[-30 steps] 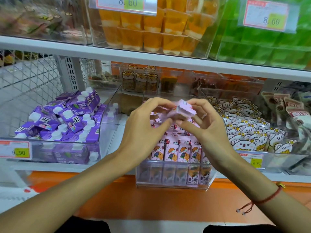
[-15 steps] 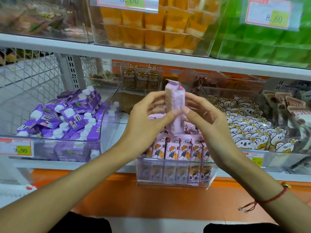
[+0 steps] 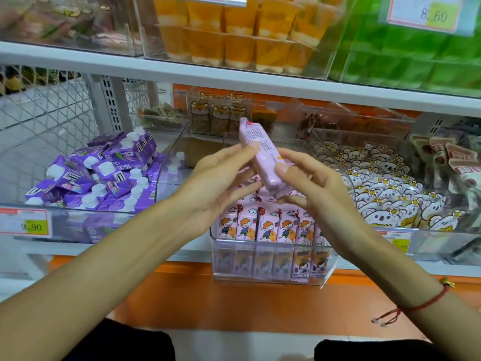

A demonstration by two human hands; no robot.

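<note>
I hold the pink pack (image 3: 261,156) tilted above the clear bin (image 3: 270,278), left grip (image 3: 216,185) and right grip (image 3: 313,187) both pinching it.

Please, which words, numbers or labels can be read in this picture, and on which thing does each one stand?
"9.90": left price tag, on the bin of purple cartons.
"NFC": front of one such carton, low in that bin.
"8.60": upper price tag, on the green bin.
"80": lower right price tag; its first digits are blurred.
The pink carton: fine print, too small to read.
</note>
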